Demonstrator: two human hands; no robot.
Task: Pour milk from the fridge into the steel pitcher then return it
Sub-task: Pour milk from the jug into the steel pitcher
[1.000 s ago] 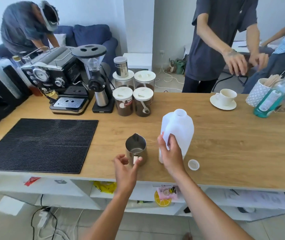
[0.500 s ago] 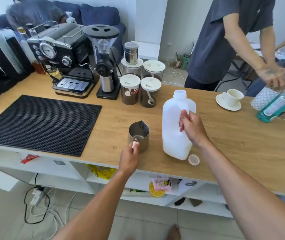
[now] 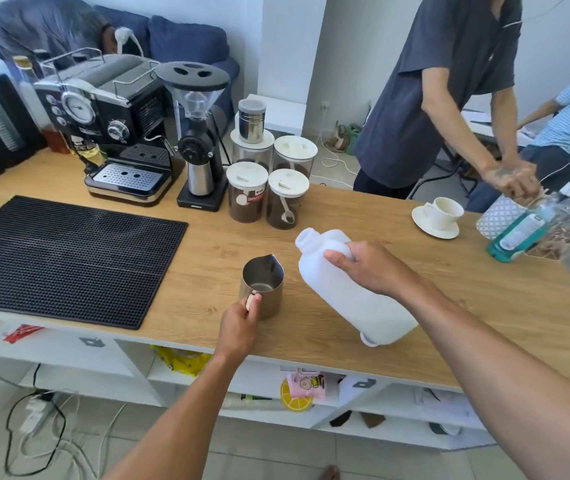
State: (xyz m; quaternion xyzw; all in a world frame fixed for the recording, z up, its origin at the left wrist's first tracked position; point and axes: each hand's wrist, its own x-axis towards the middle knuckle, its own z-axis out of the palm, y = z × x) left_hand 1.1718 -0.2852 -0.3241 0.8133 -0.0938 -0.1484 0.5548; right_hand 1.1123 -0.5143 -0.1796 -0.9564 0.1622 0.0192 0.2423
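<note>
A steel pitcher [image 3: 263, 284] stands upright on the wooden counter [image 3: 450, 289], spout pointing away from me. My left hand [image 3: 240, 325] grips its handle at the near side. A white plastic milk jug [image 3: 342, 289], uncapped, is lifted off the counter and tilted left, its open mouth up and to the right of the pitcher rim. My right hand [image 3: 368, 266] holds the jug by its handle near the neck. No milk is seen flowing. The jug's white cap [image 3: 366, 339] lies on the counter, mostly hidden behind the jug's base.
A black rubber mat [image 3: 65, 254] covers the counter's left. Behind stand an espresso machine [image 3: 110, 126], a grinder [image 3: 197, 140] and several coffee jars [image 3: 266, 188]. A cup on a saucer [image 3: 441, 214] and a green bottle [image 3: 519, 233] sit at the right. A person [image 3: 450, 88] stands across the counter.
My left hand reached the pitcher and took its handle. My right hand shifted to the jug's handle, lifted the jug and tipped it left toward the pitcher.
</note>
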